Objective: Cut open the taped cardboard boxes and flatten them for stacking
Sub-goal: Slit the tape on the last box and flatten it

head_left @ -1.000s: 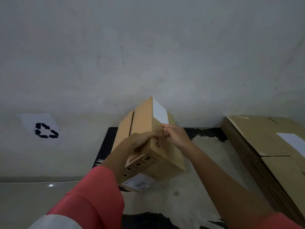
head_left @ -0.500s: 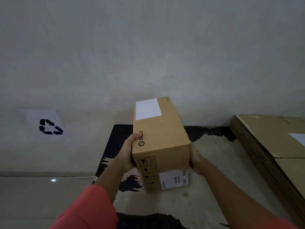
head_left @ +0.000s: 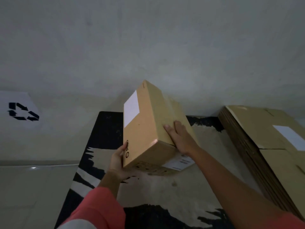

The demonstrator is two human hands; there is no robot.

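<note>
A closed brown cardboard box point(head_left: 145, 129) with a white blank label and printed marks is held tilted above the mat, one long edge turned up. My left hand point(head_left: 118, 160) grips its lower left corner from underneath, the thumb against the printed face. My right hand point(head_left: 179, 138) lies flat on the right-hand face, fingers straight. No cutting tool is in view.
A black and beige mat point(head_left: 165, 192) covers the floor below the box. A stack of flattened cardboard boxes point(head_left: 267, 146) lies at the right. A white sheet with a recycling symbol point(head_left: 23, 111) is on the wall at the left. The wall stands close behind.
The box has rolled from flat, label face up, to tilted with an edge up. My right hand moved from the box's right side onto its upper right face; my left stayed at the lower left corner.
</note>
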